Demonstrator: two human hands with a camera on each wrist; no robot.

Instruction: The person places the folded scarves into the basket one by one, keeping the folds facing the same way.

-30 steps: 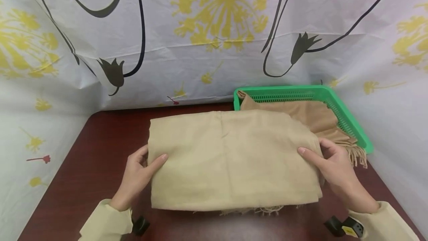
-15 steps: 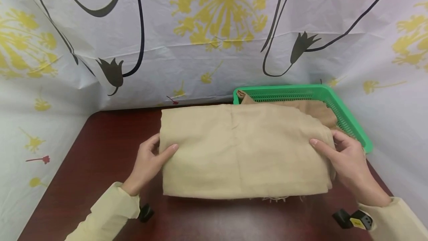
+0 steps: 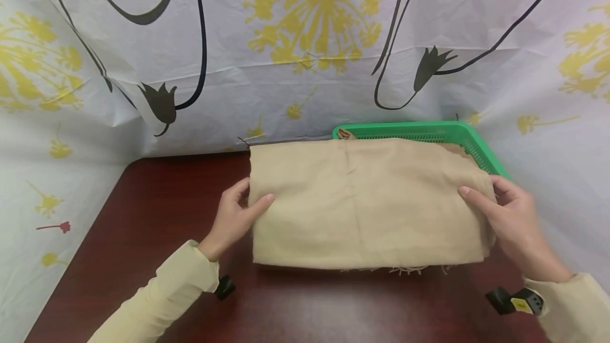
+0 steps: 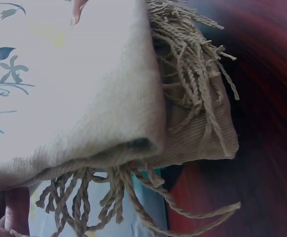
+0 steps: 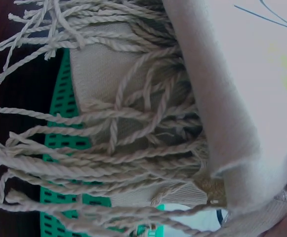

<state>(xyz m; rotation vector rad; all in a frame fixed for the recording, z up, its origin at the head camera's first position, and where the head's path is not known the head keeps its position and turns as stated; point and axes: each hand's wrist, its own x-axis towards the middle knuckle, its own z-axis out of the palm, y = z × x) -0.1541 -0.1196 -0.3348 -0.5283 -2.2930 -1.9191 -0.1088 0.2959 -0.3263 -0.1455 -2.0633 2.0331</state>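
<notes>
A folded beige scarf (image 3: 371, 205) with twisted fringe is stretched between both hands above the table. My left hand (image 3: 238, 213) pinches its left end, thumb on top and fingers underneath. At the opposite end my right hand (image 3: 514, 221) grips the edge the same way. In the left wrist view, the scarf's folded layers (image 4: 108, 98) show with fringe strands hanging beneath. Fringe (image 5: 108, 148) also spreads past the fold in the right wrist view. Behind the scarf, a darker brown cloth (image 3: 455, 148) in the basket is mostly hidden.
A green perforated basket (image 3: 405, 129) stands at the back right, partly covered from view by the scarf. The dark red table (image 3: 157, 216) stretches left and in front. Patterned white sheeting (image 3: 295, 94) walls the back and sides.
Both hands have carried the scarf right and toward the back, so it now overlaps more of the basket in view. The grip looks the same.
</notes>
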